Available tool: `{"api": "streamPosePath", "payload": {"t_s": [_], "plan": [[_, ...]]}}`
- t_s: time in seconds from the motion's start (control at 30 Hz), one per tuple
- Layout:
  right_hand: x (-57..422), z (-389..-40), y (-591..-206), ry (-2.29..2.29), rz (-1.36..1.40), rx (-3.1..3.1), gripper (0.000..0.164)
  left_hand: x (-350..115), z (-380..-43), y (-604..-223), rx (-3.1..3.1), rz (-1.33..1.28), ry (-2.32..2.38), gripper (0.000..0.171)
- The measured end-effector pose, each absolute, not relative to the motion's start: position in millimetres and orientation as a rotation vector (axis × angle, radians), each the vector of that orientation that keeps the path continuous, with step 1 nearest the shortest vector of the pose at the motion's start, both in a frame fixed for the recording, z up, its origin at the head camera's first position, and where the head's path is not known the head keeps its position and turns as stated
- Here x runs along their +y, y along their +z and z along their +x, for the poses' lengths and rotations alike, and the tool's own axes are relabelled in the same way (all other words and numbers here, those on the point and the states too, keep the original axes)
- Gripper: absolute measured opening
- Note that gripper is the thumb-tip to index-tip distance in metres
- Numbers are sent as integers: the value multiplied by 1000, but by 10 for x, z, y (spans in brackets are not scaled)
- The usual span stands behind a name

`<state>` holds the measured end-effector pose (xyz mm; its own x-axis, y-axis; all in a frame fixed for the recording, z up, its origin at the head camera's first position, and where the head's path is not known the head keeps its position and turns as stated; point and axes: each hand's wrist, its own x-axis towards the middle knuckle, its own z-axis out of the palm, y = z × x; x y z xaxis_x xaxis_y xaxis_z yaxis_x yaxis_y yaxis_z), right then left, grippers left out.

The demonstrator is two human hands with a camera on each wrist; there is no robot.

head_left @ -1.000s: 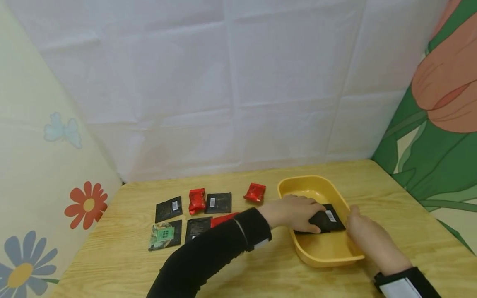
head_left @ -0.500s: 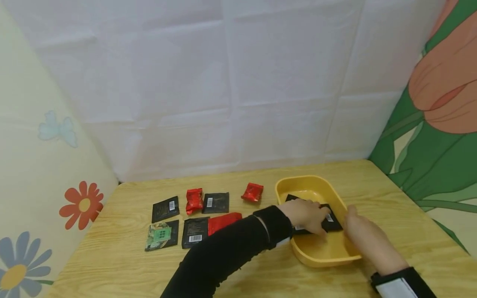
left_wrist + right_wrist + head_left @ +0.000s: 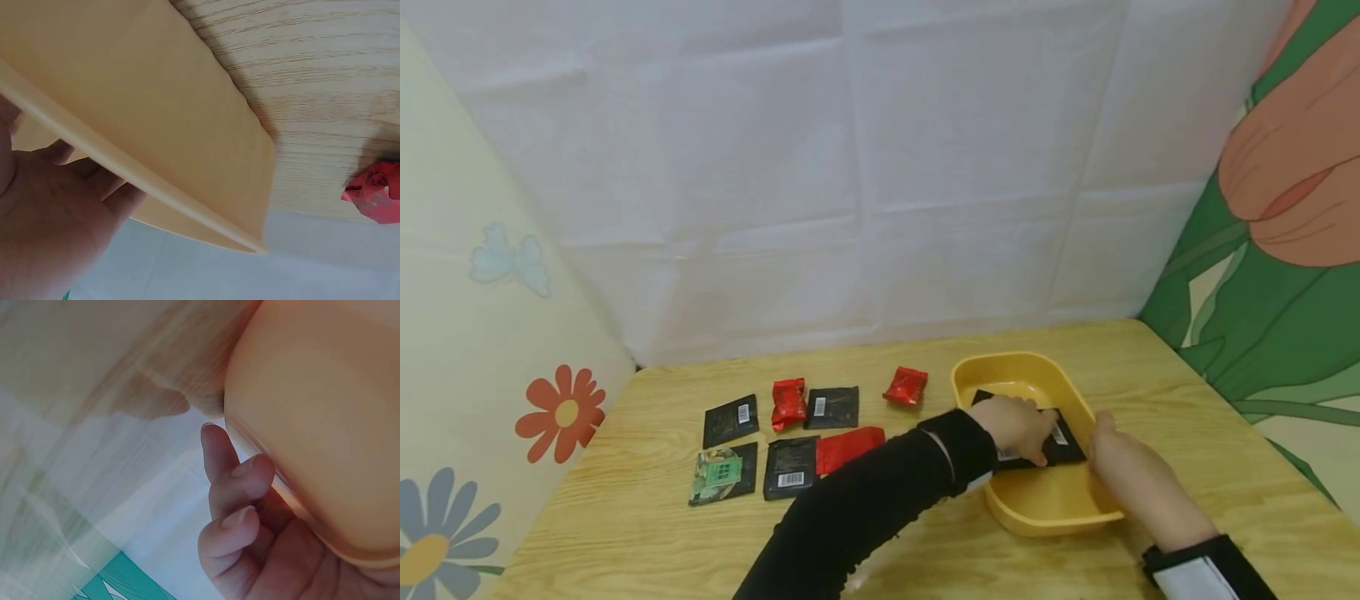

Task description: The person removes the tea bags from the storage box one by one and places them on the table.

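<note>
In the head view a yellow plastic tray (image 3: pixel 1060 500) stands on the table. My left hand (image 3: pixel 1011 425) reaches into it, with thumb and fingers spread low over black packets. One black packet (image 3: pixel 1067 450) with a white barcode label lies to the hand's right. Another black packet (image 3: pixel 983 395) is mostly hidden under the hand. The left wrist view shows those fingertips passing behind the tray wall (image 3: pixel 156 106). My right hand (image 3: pixel 1131 475) holds the tray's right rim. In the right wrist view its fingers (image 3: pixel 234 537) are curled outside the wall.
Left on the wooden table (image 3: pixel 625 517) lie several flat packets: black ones (image 3: pixel 832 408), (image 3: pixel 732 422), (image 3: pixel 792 468), a green-printed one (image 3: pixel 722 473) and a red one (image 3: pixel 850 448). Two small red wrapped pieces (image 3: pixel 789 403), (image 3: pixel 906 386) lie further back. A white sheet (image 3: pixel 850 208) hangs behind.
My left hand has shifted off the right-hand black packet onto the one to its left, uncovering more of the pair. The right hand stays at the tray rim. The head view drifts slightly.
</note>
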<state>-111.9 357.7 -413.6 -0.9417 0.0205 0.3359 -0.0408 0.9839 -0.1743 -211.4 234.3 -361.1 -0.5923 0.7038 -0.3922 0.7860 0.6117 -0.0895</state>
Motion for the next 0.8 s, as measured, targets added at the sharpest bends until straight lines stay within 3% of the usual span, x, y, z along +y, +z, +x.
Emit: {"api": "streamPosePath", "payload": {"t_s": [0.8], "plan": [[3585, -1116, -4122, 257, -34, -2847, 8, 2305, -2253, -3672, 2508, 1431, -418, 77]]}}
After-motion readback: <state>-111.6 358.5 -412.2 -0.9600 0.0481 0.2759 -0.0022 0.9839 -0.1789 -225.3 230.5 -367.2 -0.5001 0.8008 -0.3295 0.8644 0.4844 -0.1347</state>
